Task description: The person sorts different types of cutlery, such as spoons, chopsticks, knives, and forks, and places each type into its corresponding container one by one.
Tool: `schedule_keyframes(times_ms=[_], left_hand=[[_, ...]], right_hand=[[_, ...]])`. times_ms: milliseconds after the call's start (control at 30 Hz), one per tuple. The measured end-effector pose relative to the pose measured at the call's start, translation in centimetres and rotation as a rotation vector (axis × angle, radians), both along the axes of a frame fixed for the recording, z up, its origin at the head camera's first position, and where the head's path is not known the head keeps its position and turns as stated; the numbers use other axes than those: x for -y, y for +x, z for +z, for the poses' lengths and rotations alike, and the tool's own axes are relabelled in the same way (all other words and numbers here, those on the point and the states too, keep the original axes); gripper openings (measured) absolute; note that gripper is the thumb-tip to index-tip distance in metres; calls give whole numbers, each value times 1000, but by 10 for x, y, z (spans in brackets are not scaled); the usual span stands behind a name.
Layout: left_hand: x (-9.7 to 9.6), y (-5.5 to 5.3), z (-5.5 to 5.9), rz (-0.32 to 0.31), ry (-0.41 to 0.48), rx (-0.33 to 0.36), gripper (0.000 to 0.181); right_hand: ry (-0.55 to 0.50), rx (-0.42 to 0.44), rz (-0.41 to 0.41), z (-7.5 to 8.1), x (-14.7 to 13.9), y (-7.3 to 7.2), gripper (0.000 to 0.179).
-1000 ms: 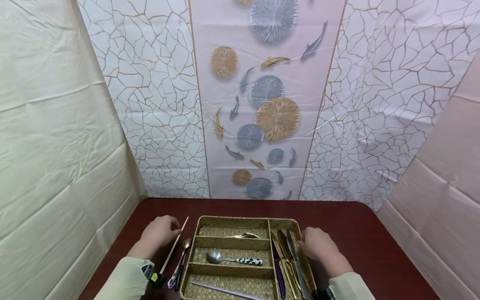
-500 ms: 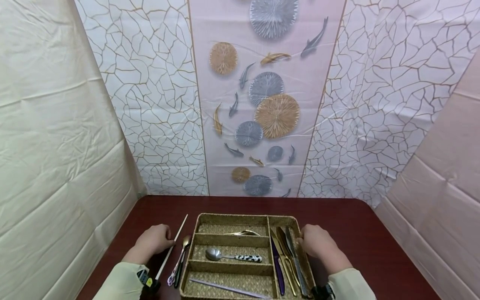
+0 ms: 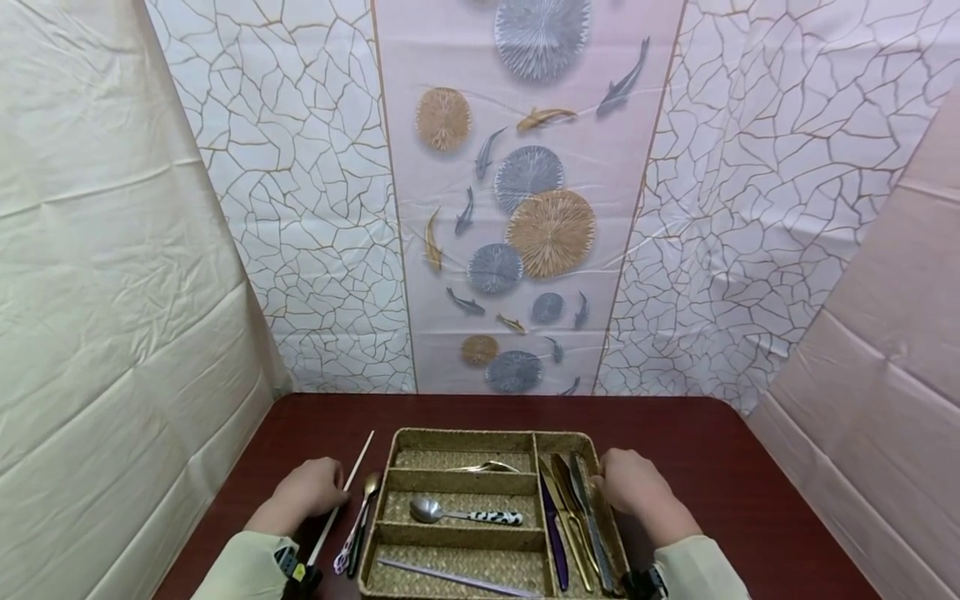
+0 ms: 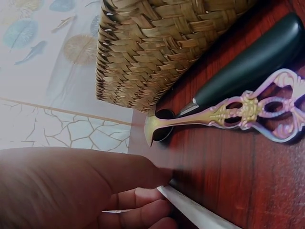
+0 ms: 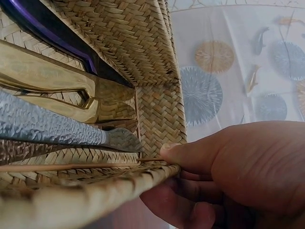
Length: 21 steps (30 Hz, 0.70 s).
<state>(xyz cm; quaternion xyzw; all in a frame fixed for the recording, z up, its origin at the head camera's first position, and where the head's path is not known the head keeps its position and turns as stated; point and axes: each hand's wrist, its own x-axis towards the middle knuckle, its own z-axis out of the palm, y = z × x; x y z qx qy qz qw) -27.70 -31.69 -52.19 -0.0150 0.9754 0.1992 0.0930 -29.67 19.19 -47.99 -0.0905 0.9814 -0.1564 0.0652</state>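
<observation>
My left hand (image 3: 309, 489) is at a long pale chopstick (image 3: 362, 460) lying on the table left of the woven tray (image 3: 465, 432). The left wrist view shows the thumb and curled fingers pinching this chopstick (image 4: 198, 210). Between it and the tray lie an ornate pink-and-gold spoon (image 4: 190, 119) and a dark-handled utensil (image 4: 252, 67). My right hand (image 3: 637, 487) grips the tray's right side wall near the far corner; in the right wrist view the thumb presses inside the rim (image 5: 143, 179) while the fingers curl outside.
Inside the tray sit a gold-coloured utensil (image 3: 489, 467), a spoon with a patterned black-and-white handle (image 3: 495, 517) and a purplish stick (image 3: 450, 575). The right compartment holds several knives, one purple-handled (image 3: 557, 542). A patterned cloth (image 3: 517, 250) hangs behind the table (image 3: 675, 425).
The left hand has slid nearer to the body along the chopstick, from close to its far end to about its middle. The right hand stays on the tray's side.
</observation>
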Motion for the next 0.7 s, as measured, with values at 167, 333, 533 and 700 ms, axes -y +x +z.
schedule_keyframes(times_ms=[167, 333, 533, 700], left_hand=[[1, 1, -4, 3, 17, -16, 26], [1, 0, -7, 11, 19, -21, 29], [-1, -1, -2, 8, 34, -44, 26], [-9, 2, 13, -17, 50, -156, 22]], right_hand=[[5, -8, 5, 0, 1, 0, 21], [3, -7, 4, 1, 1, 1, 22], [1, 1, 4, 3, 1, 2, 18], [0, 1, -2, 1, 1, 1, 28]])
